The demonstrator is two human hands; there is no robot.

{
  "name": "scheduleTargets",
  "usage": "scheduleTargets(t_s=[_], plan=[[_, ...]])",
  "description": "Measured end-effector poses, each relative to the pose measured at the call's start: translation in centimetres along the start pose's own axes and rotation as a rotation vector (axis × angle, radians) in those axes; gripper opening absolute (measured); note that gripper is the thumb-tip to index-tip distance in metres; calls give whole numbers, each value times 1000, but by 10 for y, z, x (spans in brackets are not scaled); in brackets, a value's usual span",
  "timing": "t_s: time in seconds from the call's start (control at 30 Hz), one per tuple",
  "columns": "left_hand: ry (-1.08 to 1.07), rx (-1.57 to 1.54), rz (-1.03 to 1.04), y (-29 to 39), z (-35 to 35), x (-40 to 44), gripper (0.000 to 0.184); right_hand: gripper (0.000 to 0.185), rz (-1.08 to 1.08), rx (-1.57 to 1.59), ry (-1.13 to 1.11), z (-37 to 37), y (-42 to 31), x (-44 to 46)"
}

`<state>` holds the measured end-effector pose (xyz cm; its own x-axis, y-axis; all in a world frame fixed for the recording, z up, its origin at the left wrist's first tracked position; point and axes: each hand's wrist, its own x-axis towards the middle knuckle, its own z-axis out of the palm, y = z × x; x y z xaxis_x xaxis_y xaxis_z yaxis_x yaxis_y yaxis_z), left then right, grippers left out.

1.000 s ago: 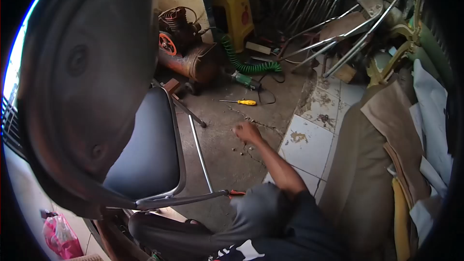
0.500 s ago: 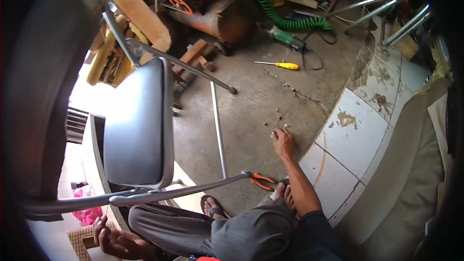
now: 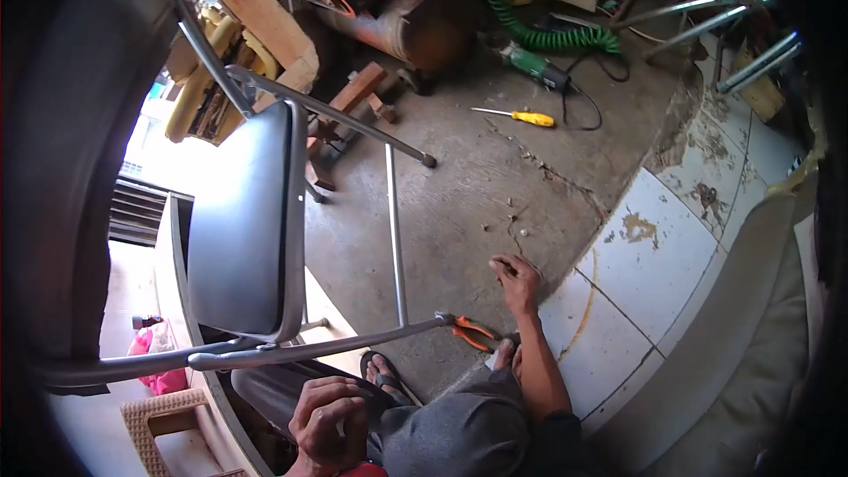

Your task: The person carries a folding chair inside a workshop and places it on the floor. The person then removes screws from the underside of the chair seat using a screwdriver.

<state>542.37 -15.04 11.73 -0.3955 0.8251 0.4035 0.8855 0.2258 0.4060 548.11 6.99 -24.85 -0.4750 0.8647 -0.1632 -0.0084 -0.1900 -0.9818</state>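
My left hand (image 3: pixel 329 422) is raised over my lap, its fingers curled in toward the thumb. Whatever it may hold is hidden. Low over the concrete floor, my right hand (image 3: pixel 518 284) has its fingertips pinched together; I cannot make out anything between them. Just beyond it lie a few small metal pieces (image 3: pixel 524 232), perhaps bolts or nuts. A folding chair with a black padded seat (image 3: pixel 238 225) and grey tube frame (image 3: pixel 327 344) leans at my left. Orange-handled pliers (image 3: pixel 475 334) lie by my foot, close to the end of a chair tube.
A yellow-handled screwdriver (image 3: pixel 533 119) and a green power tool (image 3: pixel 536 68) lie farther out. Behind them are a coiled green hose (image 3: pixel 521 35) and a rusty tank (image 3: pixel 415 35). White tiles (image 3: pixel 654 247) border the concrete at right. Chrome tube legs (image 3: pixel 707 13) stand at upper right.
My left hand has moved right, from beside the lower chair tube to over my lap. My right hand has drawn back slightly from the small metal pieces. The view has shifted a little.
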Motion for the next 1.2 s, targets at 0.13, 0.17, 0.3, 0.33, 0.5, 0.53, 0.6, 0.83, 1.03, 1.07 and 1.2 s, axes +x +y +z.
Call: scheduleTargets(t_s=[0.13,0.17,0.3,0.33,0.5,0.53,0.6,0.83,1.03,1.07,1.2], plan=[[-118,36,-71,1,1,-7,15,23,-134,-346,192,-23,-12,-19],[-119,32,-73,-1,2,-6,15,23,-37,-357,261,-26,-11,-24],[-140,3,-100,-7,6,-2,21,21,242,-456,318,-50,-14,-43],[-170,-2,-103,-6,7,-1,22,21,186,-458,315,-51,-6,-42],[-235,-45,-111,-9,12,-2,21,24,-7,-567,174,-34,-1,-31],[-233,-42,-119,-9,11,-3,20,28,-53,-624,88,-26,-8,-29],[-228,-30,-125,-11,9,-4,19,35,-110,-704,-63,-14,-6,-26],[-727,-220,-569,-36,-62,-4,29,22,-301,-788,-102,-3,28,-29],[-88,-212,-858,-79,-147,-40,35,17,0,-431,-88,-11,15,-25],[-24,-141,-894,-88,-160,-46,35,19,75,-310,-85,-7,17,-23],[14,268,-592,-124,-180,-52,27,25,368,26,-168,14,-3,-16]])
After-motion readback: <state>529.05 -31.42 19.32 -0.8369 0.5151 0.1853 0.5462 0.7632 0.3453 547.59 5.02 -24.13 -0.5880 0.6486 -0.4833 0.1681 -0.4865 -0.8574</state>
